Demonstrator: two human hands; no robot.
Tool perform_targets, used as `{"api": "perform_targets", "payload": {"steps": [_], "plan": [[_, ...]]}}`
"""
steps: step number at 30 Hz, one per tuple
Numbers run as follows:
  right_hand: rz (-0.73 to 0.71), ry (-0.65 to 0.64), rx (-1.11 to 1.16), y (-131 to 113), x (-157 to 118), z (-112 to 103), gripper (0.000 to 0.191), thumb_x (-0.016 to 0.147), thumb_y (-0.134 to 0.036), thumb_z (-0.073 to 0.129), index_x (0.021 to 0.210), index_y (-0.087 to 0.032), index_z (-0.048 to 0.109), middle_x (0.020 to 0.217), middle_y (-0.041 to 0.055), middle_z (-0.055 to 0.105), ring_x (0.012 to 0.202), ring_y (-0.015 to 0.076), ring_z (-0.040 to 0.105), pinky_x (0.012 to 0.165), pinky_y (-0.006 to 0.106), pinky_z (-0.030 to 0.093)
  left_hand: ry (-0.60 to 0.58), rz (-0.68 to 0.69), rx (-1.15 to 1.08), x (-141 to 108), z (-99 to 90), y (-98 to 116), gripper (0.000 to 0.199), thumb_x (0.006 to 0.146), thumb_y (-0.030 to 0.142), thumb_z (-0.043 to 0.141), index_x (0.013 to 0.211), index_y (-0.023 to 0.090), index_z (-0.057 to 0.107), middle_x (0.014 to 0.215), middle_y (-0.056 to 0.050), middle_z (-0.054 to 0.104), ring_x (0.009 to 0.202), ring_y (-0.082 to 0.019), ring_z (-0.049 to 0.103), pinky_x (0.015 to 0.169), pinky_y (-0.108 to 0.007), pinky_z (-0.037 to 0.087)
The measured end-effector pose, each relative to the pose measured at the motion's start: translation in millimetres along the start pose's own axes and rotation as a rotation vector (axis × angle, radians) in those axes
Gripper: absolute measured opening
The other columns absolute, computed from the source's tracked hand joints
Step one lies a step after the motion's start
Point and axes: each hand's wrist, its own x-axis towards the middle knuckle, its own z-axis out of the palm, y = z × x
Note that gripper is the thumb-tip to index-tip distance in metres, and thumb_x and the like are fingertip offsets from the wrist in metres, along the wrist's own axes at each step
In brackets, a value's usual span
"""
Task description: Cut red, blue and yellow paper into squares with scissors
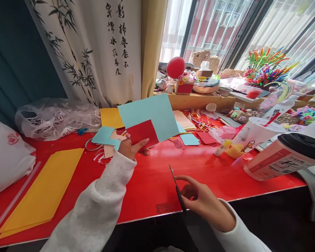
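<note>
My left hand (132, 147) pinches a small red paper rectangle (144, 134) together with a larger light-blue paper sheet (152, 113) behind it, both raised over the table. The thumb lies across the red piece. In my right hand (199, 197) is a pair of scissors (177, 190) with black handles, the blades pointing up and away from me near the table's front edge. The scissors are apart from the paper. Blue paper pieces (103, 135) and a yellow sheet (110, 117) lie just beyond my left hand.
Long yellow sheets (44, 185) lie at left beside a white plastic bag (7, 157). A clear bag of beads (60, 119) sits behind. At right stand a lidded paper cup (283, 157) and a glue bottle (222, 147). Red paper squares (206, 138) rest on the red table (147, 189).
</note>
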Motion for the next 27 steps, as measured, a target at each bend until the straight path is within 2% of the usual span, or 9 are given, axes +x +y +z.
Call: {"api": "perform_targets", "payload": {"steps": [3, 6, 11, 14, 18, 23, 27], "plan": [[-0.056, 0.013, 0.449, 15, 4, 1, 0.057, 0.073, -0.031, 0.063, 0.123, -0.022, 0.038, 0.075, 0.0005, 0.058, 0.065, 0.0138, 0.057, 0.053, 0.024, 0.043, -0.042, 0.007, 0.001, -1, 1.0, -2, 0.029, 0.059, 0.034, 0.075, 0.046, 0.012, 0.060, 0.042, -0.001, 0.059, 0.039, -0.011, 0.056, 0.047, -0.022, 0.048], [-0.171, 0.050, 0.646, 25, 16, 5, 0.068, 0.069, -0.030, 0.070, 0.127, -0.025, 0.034, 0.076, 0.0011, 0.059, 0.067, 0.0140, 0.057, 0.052, 0.023, 0.042, -0.053, 0.023, 0.041, -5, 3.4, -2, 0.028, 0.061, 0.032, 0.073, 0.046, 0.013, 0.060, 0.041, -0.001, 0.059, 0.040, -0.012, 0.057, 0.049, -0.023, 0.049], [-0.346, 0.023, 0.851, 29, 30, 12, 0.056, 0.066, -0.028, 0.073, 0.116, -0.027, 0.049, 0.078, 0.0009, 0.058, 0.071, 0.0142, 0.058, 0.064, 0.028, 0.047, -0.079, 0.065, 0.040, -17, 9.0, 6, 0.025, 0.065, 0.025, 0.069, 0.045, 0.014, 0.059, 0.041, 0.000, 0.059, 0.039, -0.013, 0.057, 0.046, -0.024, 0.050], [-0.373, 0.052, 0.868, 27, 32, 13, 0.054, 0.062, -0.038, 0.076, 0.110, -0.026, 0.054, 0.073, -0.0001, 0.054, 0.063, 0.0124, 0.053, 0.055, 0.025, 0.042, -0.068, 0.042, 0.069, -22, 9.7, 10, 0.026, 0.067, 0.023, 0.067, 0.043, 0.015, 0.059, 0.041, 0.001, 0.059, 0.040, -0.011, 0.057, 0.048, -0.022, 0.051], [-0.420, 0.058, 0.805, 20, 33, 13, 0.067, 0.052, -0.054, 0.075, 0.109, -0.025, 0.054, 0.070, -0.0009, 0.048, 0.057, 0.0104, 0.043, 0.049, 0.024, 0.035, -0.096, 0.036, 0.130, -24, 8.5, 9, 0.031, 0.067, 0.029, 0.067, 0.040, 0.015, 0.059, 0.041, -0.001, 0.060, 0.042, -0.012, 0.058, 0.052, -0.023, 0.051], [-0.459, -0.124, 0.654, 12, 35, 12, 0.086, 0.051, -0.070, 0.064, 0.119, -0.020, 0.050, 0.086, 0.0057, 0.048, 0.074, 0.0155, 0.043, 0.057, 0.026, 0.037, -0.132, 0.050, 0.084, -25, 9.1, 6, 0.027, 0.067, 0.028, 0.067, 0.044, 0.015, 0.059, 0.042, 0.001, 0.059, 0.041, -0.012, 0.057, 0.050, -0.023, 0.050], [-0.442, -0.181, 0.621, 13, 38, 13, 0.083, 0.047, -0.066, 0.069, 0.115, -0.022, 0.050, 0.099, 0.0085, 0.045, 0.089, 0.0202, 0.042, 0.061, 0.027, 0.043, -0.139, 0.048, 0.098, -26, 9.0, 5, 0.028, 0.067, 0.028, 0.067, 0.044, 0.015, 0.058, 0.042, 0.000, 0.059, 0.042, -0.012, 0.058, 0.050, -0.023, 0.051]]}}
